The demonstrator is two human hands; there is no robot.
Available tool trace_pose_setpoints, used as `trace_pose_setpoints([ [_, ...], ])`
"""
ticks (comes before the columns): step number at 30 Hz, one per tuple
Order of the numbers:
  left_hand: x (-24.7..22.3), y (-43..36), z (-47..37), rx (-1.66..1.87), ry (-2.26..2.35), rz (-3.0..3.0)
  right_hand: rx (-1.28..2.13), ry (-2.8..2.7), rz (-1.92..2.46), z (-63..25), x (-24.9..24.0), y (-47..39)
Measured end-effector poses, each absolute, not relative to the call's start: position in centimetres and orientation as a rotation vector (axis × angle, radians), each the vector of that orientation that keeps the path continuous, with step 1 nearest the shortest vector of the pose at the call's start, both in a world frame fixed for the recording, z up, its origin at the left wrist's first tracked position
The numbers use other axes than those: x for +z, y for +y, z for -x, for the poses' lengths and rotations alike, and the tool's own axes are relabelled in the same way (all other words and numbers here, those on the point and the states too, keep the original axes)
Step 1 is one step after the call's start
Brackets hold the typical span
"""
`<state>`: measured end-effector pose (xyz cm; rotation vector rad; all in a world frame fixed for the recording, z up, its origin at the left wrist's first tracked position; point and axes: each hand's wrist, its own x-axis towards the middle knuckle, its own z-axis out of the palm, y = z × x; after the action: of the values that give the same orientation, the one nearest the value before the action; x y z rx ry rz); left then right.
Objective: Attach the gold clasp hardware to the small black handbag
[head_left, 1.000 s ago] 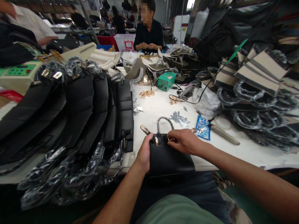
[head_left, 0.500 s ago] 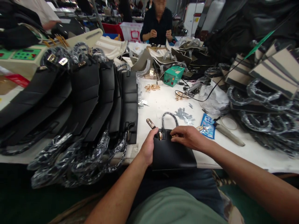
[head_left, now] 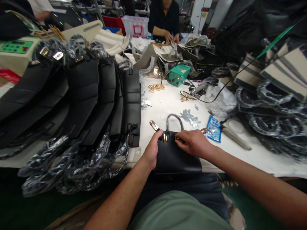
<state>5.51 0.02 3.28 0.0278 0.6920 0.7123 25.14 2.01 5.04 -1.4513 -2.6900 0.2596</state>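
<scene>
Lying flat at the near edge of the white worktable (head_left: 168, 105): small black leather handbag (head_left: 176, 158), wrapped handle pointing far. Left hand (head_left: 152, 150) clasps its left upper corner beside the gold clasp (head_left: 164, 138). Right hand (head_left: 194, 143) pinches small gold hardware at the top edge. Risk: bag overhangs the table edge; a slackened clasp could let it slide lapward, scratching fittings.
</scene>
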Motion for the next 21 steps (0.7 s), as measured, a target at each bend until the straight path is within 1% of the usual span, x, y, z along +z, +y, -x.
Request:
trace_pose_setpoints([
  [7, 3.5, 0.1, -5.5, 0.711, 0.748, -0.033, 0.225, -2.668, 1.453, -24.9, 4.5, 1.6],
  [18, 3.8, -0.5, -5.6, 0.675, 0.690, -0.026, 0.182, -2.793, 1.460, -24.5, 5.9, 1.1],
  [21, 3.6, -0.6, -5.6, 0.680, 0.689, -0.020, 0.244, -2.821, 1.436, -24.6, 6.2, 1.6],
])
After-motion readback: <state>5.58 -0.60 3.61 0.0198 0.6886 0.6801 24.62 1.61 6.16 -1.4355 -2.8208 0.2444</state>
